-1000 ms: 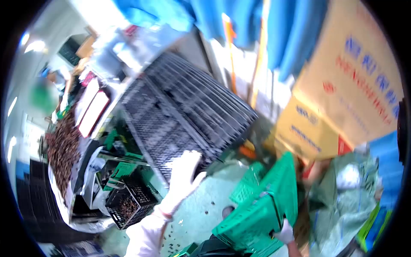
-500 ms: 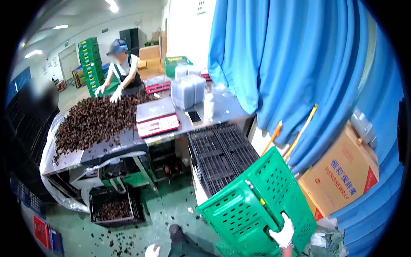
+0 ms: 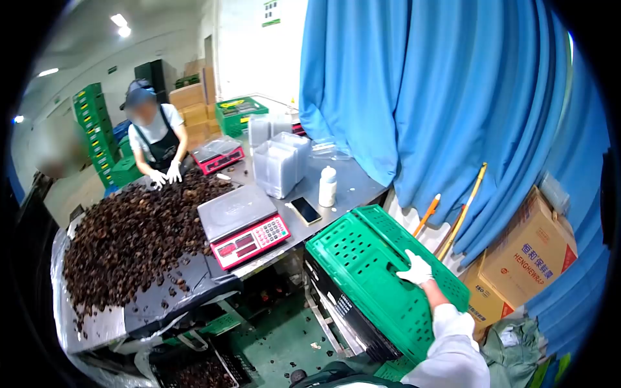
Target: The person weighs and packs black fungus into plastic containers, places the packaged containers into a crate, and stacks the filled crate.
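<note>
My right hand (image 3: 417,268), in a white glove, is closed on the green plastic crate (image 3: 362,265) at an opening near its middle. The crate looks folded flat, with perforated panels. It lies over black crates (image 3: 343,317) beside the metal table, sloping slightly. My right forearm, in a pale sleeve, reaches in from the bottom right. My left hand is out of view.
On the table (image 3: 362,178) stand a red-and-silver scale (image 3: 242,223), a phone (image 3: 304,210), a white bottle (image 3: 328,187), clear containers (image 3: 278,165) and a dark heap (image 3: 129,239). A gloved co-worker (image 3: 158,139) handles the heap. Cartons (image 3: 524,258) stand right.
The green crate has gone from steeply tilted to nearly flat over the black crates, my right hand staying on it. My left hand has left the view. The view has shifted.
</note>
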